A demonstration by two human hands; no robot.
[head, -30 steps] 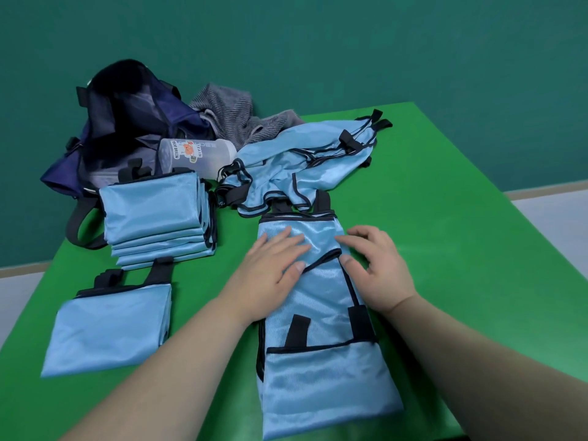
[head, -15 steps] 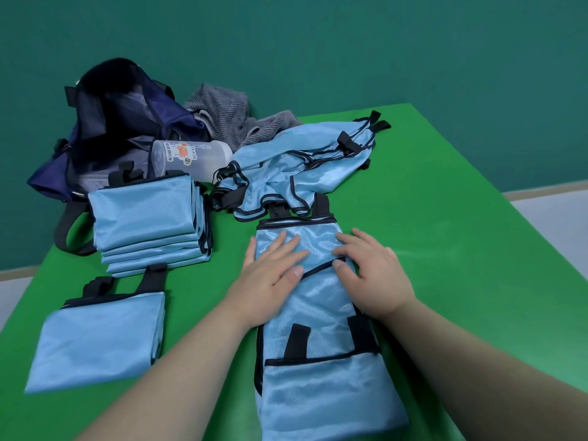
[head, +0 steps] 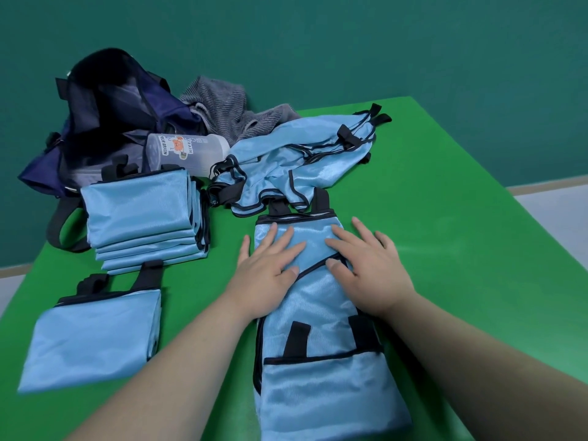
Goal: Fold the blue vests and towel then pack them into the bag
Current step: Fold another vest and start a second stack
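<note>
— What's under the hands just now?

— I've got my left hand [head: 267, 275] and right hand [head: 372, 272] both flat, palms down and fingers straight and spread. They're on the far half of a long vest [head: 321, 307] laid lengthwise on the green counter [head: 461, 249]. Neither grasps anything; they only press the cloth. The left little finger lies off the vest's edge, on the counter. A black trim line runs slantwise between the two thumbs.

— And the near half?

— Two black straps lie on it between my forearms, just beyond a black-edged seam.

— Where's everything else?

— On my left is a stack of folded vests [head: 140, 214]. Nearer me, just in front of it, is a single folded vest [head: 92, 338] with two black straps at its far edge. Beyond the long vest is a heap of loose vests [head: 296, 154], unfolded, reaching its far straps. The dark blue bag [head: 105, 106] stands open at the far left. A clear bottle [head: 187, 151] lies on its side against it, right behind the stack. The grey striped towel [head: 222, 106] sits crumpled between the bag and the loose vests.
</note>
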